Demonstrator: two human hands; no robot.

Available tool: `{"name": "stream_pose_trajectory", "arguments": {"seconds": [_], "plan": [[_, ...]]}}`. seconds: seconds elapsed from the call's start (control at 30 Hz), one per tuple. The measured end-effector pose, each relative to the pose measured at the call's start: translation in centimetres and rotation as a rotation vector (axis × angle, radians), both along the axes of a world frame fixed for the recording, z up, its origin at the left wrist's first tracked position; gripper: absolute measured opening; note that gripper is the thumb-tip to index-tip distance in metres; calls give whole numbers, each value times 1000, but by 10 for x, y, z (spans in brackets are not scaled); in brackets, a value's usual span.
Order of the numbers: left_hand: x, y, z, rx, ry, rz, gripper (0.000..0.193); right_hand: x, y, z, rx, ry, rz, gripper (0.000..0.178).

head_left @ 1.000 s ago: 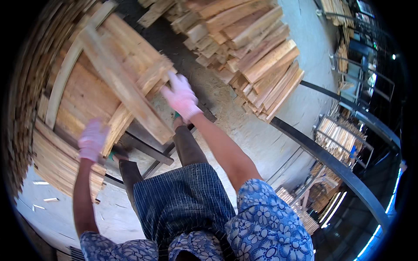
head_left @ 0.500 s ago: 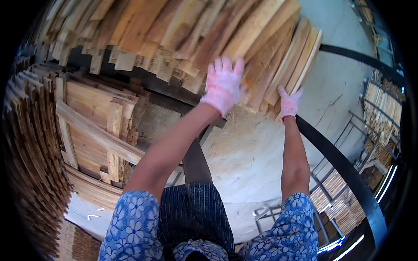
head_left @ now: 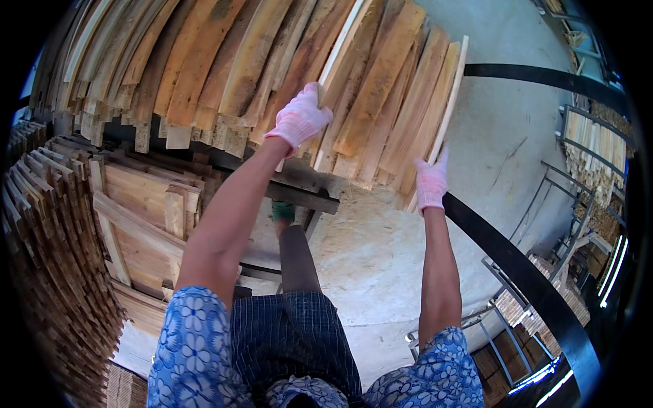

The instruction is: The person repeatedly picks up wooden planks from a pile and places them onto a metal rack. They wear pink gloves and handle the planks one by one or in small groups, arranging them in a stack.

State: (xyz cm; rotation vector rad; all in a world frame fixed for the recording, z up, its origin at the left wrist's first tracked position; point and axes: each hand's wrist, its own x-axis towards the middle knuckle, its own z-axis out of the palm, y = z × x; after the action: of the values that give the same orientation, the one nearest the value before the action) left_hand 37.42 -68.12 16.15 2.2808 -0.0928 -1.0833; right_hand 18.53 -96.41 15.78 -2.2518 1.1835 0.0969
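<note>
Rough wooden boards point(head_left: 241, 61) lie side by side in a long stack at the top of the view. My left hand point(head_left: 299, 119), in a pink-white knit glove, is closed at the near part of the stack, around a board tipped up so that its pale edge point(head_left: 341, 44) shows. That hand's fingertips are partly hidden. At the stack's right end, my gloved right hand point(head_left: 432, 182) grips the near end of the outermost board point(head_left: 450, 102), which stands on its narrow edge. Thumb and fingers lie on either side of it.
A dark curved metal bar point(head_left: 520, 258) passes behind my right hand. Below the stack run a metal frame beam point(head_left: 299, 196) and a wooden crate-like panel point(head_left: 139, 217). A tall pile of thin slats point(head_left: 58, 272) stands at left; racks of wood point(head_left: 592, 153) stand at far right.
My left hand, earlier spread flat on the boards, has shifted left and closed around a board, now tipped up. My right hand stays at the outermost board. The whole view has shifted somewhat.
</note>
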Motion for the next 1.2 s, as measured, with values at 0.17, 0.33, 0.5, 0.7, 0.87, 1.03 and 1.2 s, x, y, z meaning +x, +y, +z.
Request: {"name": "stream_pose_trajectory", "arguments": {"seconds": [0.17,0.33,0.5,0.7,0.87,1.03,1.2], "plan": [[-68,48,-76,-445,148,195,76,14,49,13,392,-157,-33,89],[-104,2,-61,-238,309,362,98,45,75,7,281,-76,133,80],[-101,24,-97,-297,415,414,113,91,122,-14,0,28,282,84],[-88,18,-65,-319,383,350,120,94,150,-50,-243,129,230,80],[-84,72,15,-384,573,282,122,49,151,-24,107,-169,195,76],[-156,139,81,-823,803,569,132,-28,190,54,1161,-373,-356,78],[-167,124,54,-429,680,67,138,-79,205,24,1383,-412,-603,87]]}}
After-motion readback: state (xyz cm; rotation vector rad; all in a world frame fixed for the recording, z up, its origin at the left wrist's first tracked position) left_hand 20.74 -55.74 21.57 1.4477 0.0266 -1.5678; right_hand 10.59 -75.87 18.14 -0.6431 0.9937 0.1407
